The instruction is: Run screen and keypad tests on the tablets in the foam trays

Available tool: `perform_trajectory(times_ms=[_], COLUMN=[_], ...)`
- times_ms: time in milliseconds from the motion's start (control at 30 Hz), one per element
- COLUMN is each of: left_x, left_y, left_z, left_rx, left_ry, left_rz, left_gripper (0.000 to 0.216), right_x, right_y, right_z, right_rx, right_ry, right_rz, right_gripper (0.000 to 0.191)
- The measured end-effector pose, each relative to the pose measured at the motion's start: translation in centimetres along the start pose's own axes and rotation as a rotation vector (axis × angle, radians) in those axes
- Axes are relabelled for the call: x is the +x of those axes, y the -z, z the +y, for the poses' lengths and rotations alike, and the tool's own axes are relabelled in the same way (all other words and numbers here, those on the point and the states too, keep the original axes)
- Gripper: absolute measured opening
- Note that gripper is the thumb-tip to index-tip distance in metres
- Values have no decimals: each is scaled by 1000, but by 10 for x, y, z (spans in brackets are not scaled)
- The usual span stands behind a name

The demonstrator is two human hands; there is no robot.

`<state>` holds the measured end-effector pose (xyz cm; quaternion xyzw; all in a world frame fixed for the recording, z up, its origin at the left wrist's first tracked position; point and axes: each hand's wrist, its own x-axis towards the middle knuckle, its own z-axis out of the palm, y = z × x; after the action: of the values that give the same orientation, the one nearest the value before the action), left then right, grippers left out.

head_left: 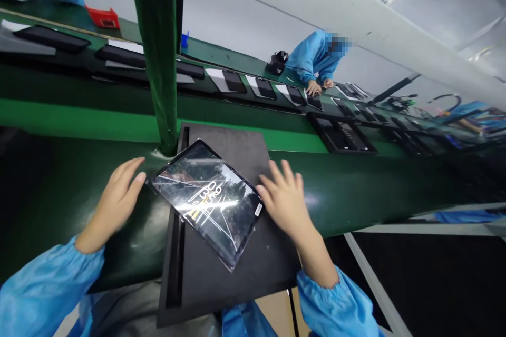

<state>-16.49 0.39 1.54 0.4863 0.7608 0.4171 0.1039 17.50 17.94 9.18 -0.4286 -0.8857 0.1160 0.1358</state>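
A tablet (213,221) with a glossy, film-covered screen lies at a slant on a black foam tray (237,284). Its screen shows large white and yellow figures, and a small white label sits near the right corner. My left hand (114,202) is just off the tablet's left corner, fingers stretched and thumb apart, holding nothing. On the other side, my right hand (284,200) has its fingers spread, with the thumb close to the right corner; whether it touches the tablet I cannot tell. Both wrists come out of blue elastic-cuffed sleeves.
A green post (158,63) rises just behind the foam tray. Beyond it runs a conveyor line with several dark tablets (233,81) on white sheets. A black tray (342,134) holds more tablets. Co-workers in blue (312,58) sit across; a red bin (103,18) stands far left.
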Motion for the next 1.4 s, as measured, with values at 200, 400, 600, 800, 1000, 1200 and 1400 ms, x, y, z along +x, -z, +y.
perform_trajectory(times_ms=[200, 400, 600, 800, 1000, 1200, 1400], left_x=[-9, -97, -84, 35, 14, 16, 4], left_y=[-14, 2, -8, -35, -27, -35, -45], left_z=[10, 20, 25, 50, 83, 94, 104], left_rx=[-47, 32, 105, 281, 79, 210, 2], left_ry=[62, -179, -700, -585, -929, -883, -1109], left_rz=[-93, -233, -289, -351, -661, -525, -682], left_gripper=[44, 29, 41, 46, 43, 32, 23], right_x=[-102, -96, -59, -63, -63, -60, -62], right_y=[-29, -33, -31, -39, -35, -36, -37], right_z=[14, 6, 24, 21, 18, 16, 16], right_rx=[161, 307, 382, 435, 437, 419, 423], right_ry=[-415, -406, -428, -434, -440, -439, -430], right_rz=[47, 51, 145, 214, 184, 186, 181], right_gripper=[67, 68, 74, 75, 76, 75, 70])
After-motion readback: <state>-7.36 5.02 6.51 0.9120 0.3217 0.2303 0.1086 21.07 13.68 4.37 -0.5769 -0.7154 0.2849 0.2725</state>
